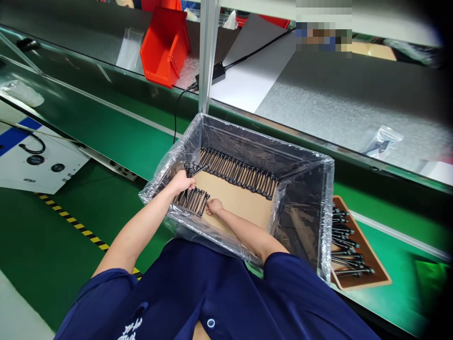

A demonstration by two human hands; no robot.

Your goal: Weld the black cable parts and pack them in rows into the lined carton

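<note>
A large bin [304, 163] lined with clear plastic stands in front of me, with a cardboard sheet [244, 203] inside. Along its far side lies a long row of black rod-like parts [237, 171]; a shorter row [191, 200] lies at the near left. My left hand [182, 182] is closed around several black parts above the shorter row. At the right end of that row is my right hand [214, 207], fingers curled, beside the last black part; whether it grips anything is hidden.
A brown tray [375, 264] of more black parts sits right of the bin. Behind stand a metal post [207, 56], an orange-red bin [164, 47] and a black adapter [217, 72] with cables. A small plastic bag [384, 141] lies on the shelf.
</note>
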